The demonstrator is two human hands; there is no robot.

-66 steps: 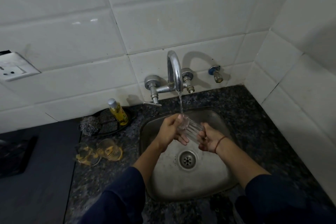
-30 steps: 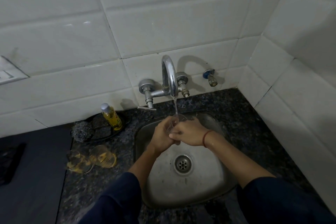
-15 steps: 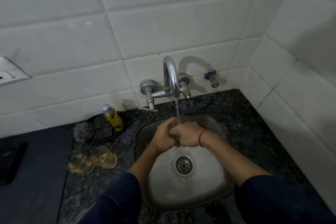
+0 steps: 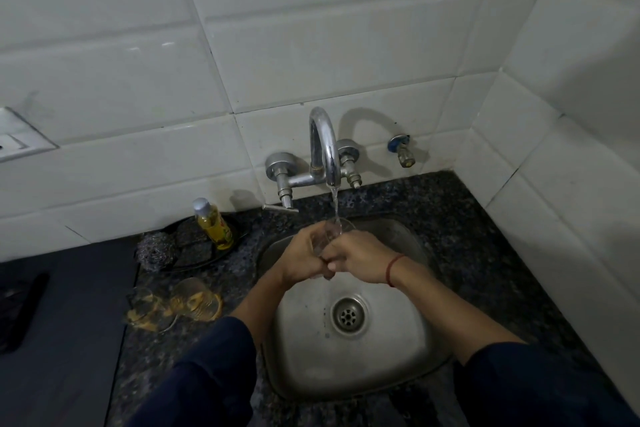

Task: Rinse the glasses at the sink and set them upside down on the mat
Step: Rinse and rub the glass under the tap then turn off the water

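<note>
A clear glass (image 4: 330, 231) is held upright over the steel sink (image 4: 398, 357), its open rim under the running stream from the chrome tap (image 4: 323, 146). My left hand (image 4: 303, 258) wraps the glass from the left. Wrapped around it from the right is my right hand (image 4: 356, 258), and the fingers of both meet at the front, so most of the glass is hidden. Two more glasses (image 4: 194, 298) with yellowish residue lie on their sides on the granite counter left of the sink. A dark mat (image 4: 65, 322) covers the counter at far left.
A yellow soap bottle (image 4: 213, 224), a steel scrubber (image 4: 154, 250) and dark scrub pads sit on a black dish behind the lying glasses. A blue-capped valve (image 4: 401, 149) juts from the wall right of the tap. A tiled wall closes the right side. A black object (image 4: 24, 312) lies on the mat.
The glass went from tilted sideways between my hands to upright under the stream, with both hands now clasped around it. Since half a second ago, almost nothing has moved.
</note>
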